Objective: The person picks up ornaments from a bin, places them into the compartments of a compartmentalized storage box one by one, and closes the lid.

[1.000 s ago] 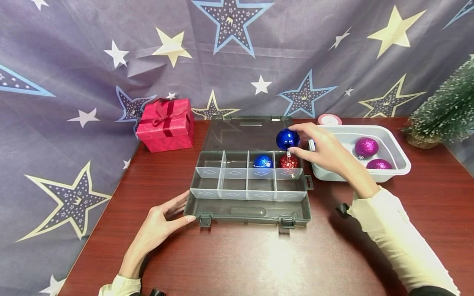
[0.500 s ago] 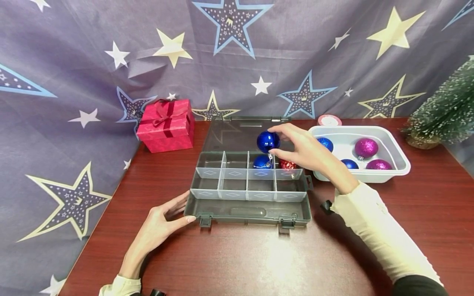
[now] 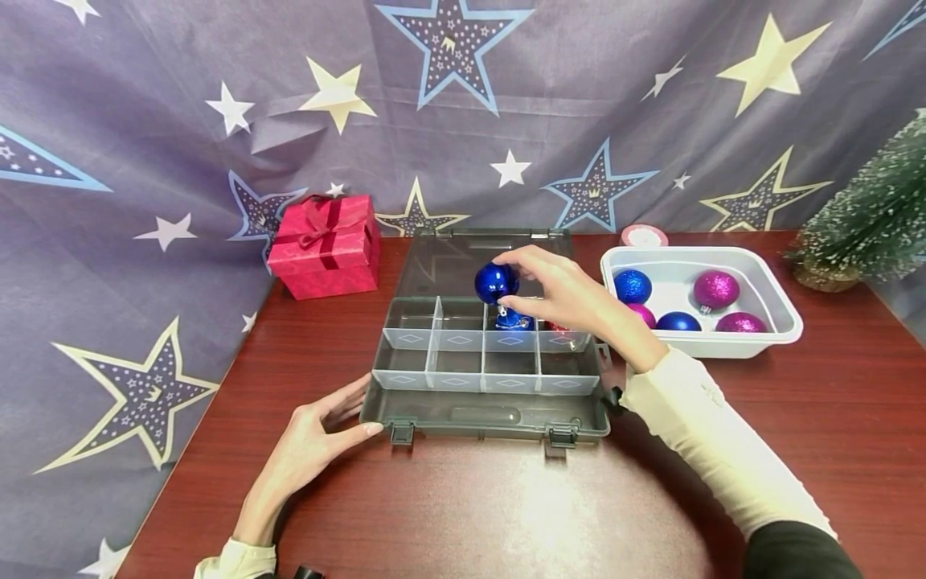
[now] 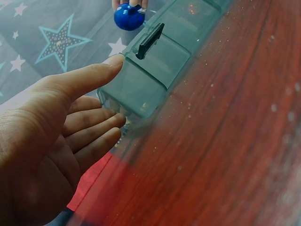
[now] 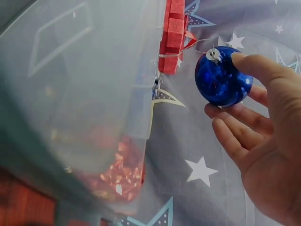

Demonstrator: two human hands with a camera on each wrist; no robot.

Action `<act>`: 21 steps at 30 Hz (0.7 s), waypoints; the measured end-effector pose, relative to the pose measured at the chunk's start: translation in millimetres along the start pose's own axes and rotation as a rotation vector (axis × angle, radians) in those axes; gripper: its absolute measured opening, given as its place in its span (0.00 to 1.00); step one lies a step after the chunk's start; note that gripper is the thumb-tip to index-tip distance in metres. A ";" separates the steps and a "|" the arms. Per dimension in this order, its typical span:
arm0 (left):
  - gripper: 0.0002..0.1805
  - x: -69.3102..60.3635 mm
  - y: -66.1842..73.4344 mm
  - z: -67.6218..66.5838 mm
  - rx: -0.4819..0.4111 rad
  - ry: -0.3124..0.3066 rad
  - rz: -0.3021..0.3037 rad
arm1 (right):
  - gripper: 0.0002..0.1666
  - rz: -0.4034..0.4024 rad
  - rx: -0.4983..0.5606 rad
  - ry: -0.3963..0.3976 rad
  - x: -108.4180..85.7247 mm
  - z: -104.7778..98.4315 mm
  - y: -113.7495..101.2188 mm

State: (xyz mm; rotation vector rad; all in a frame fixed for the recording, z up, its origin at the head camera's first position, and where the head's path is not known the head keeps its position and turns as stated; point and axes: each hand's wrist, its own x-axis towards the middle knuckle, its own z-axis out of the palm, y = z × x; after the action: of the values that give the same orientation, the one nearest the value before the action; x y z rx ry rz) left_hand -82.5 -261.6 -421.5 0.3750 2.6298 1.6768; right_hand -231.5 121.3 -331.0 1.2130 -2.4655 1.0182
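Note:
Between thumb and fingers, my right hand [image 3: 560, 291] holds a shiny blue Christmas bauble [image 3: 495, 283] above the back row of a divided plastic box [image 3: 483, 414]. In the right wrist view the bauble's silver cap [image 5: 213, 54] and a thin string show. A second blue bauble [image 3: 515, 322] sits in a back compartment, partly covered by the held one. To its right, a red bauble [image 5: 117, 174] lies in the back-right compartment, mostly hidden by my hand in the head view. My left hand [image 3: 311, 438] rests at the box's front-left corner, fingers straight, thumb at the edge.
A white tub [image 3: 784, 326] right of the box holds blue and purple-pink baubles. Behind stand a red gift box [image 3: 323, 245], a small round pink-and-white item [image 3: 644, 235] and a frosted tree [image 3: 864, 201]. The box's lid [image 3: 463, 261] lies back toward the star-patterned cloth.
My right hand has carried the shiny blue bauble leftward, from above the red bauble to the back row's middle. More baubles in the tub are uncovered. The left hand stays put.

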 end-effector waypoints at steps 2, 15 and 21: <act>0.37 0.0 0.1 0.0 0.001 -0.001 -0.001 | 0.33 -0.009 -0.017 -0.008 2.9 1.4 -0.2; 0.37 0.3 -1.7 0.0 -0.015 -0.005 0.011 | 0.30 -0.016 -0.051 -0.095 21.3 14.0 -3.3; 0.37 0.5 -1.7 -0.1 -0.004 -0.004 0.013 | 0.30 0.010 -0.089 -0.131 27.3 18.5 -5.5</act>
State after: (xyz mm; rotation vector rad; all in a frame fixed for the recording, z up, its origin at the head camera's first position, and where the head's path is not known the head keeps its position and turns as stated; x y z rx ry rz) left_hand -83.4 -262.2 -422.9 0.3964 2.6261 1.6833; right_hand -242.7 89.8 -329.4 1.2788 -2.5873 0.8466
